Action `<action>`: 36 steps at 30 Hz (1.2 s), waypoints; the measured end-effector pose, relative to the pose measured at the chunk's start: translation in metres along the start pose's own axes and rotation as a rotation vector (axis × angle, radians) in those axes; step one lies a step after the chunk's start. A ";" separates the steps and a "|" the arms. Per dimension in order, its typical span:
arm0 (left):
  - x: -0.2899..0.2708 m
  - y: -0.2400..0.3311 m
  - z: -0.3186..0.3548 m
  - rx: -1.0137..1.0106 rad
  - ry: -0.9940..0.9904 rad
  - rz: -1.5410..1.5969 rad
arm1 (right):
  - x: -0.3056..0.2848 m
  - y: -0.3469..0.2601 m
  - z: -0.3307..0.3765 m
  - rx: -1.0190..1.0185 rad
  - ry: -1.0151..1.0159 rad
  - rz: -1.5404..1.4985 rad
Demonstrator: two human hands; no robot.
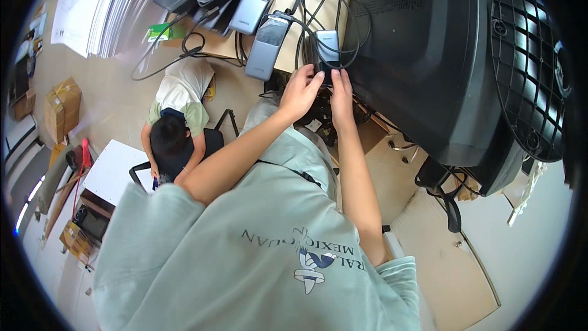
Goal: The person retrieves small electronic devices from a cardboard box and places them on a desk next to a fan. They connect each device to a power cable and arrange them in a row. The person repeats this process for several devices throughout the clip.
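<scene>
At the table edge, a slim grey power bank (327,43) with a dark lower end stands out between my two hands. My left hand (300,93) is closed at its lower left, thumb against the dark end. On the other side my right hand (342,95) grips the lower right, its thumb also on the dark part. A black cable loops over this power bank. Just left of it, a larger grey power bank (267,49) with a glossy dark panel overhangs the edge, a cable at its top.
Several more grey power banks (254,5) and tangled black cables (197,53) cover the table beside a tall paper stack (104,9). A bulky black machine (416,43) with a grille stands right. Behind the table, a person (174,125) bends over a black chair.
</scene>
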State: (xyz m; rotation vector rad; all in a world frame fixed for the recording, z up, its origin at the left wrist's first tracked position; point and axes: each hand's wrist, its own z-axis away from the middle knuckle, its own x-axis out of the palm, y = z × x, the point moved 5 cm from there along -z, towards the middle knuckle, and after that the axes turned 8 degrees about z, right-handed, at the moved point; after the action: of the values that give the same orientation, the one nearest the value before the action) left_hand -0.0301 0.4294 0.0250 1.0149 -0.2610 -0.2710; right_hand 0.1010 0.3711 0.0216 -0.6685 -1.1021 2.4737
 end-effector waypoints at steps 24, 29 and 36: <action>-0.002 0.003 -0.024 -0.222 0.069 -0.286 | 0.038 -0.001 -0.008 0.007 -0.231 -0.177; -0.003 0.006 -0.005 -0.159 -0.017 -0.196 | 0.030 0.006 0.011 -0.041 -0.283 -0.217; -0.003 0.001 0.026 -0.188 -0.074 -0.312 | 0.015 -0.013 0.053 -0.143 -0.284 -0.171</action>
State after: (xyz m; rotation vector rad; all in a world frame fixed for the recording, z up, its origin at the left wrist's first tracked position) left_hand -0.0413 0.4104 0.0389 0.8581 -0.1398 -0.6061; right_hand 0.0608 0.3548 0.0581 -0.2493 -1.3870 2.4078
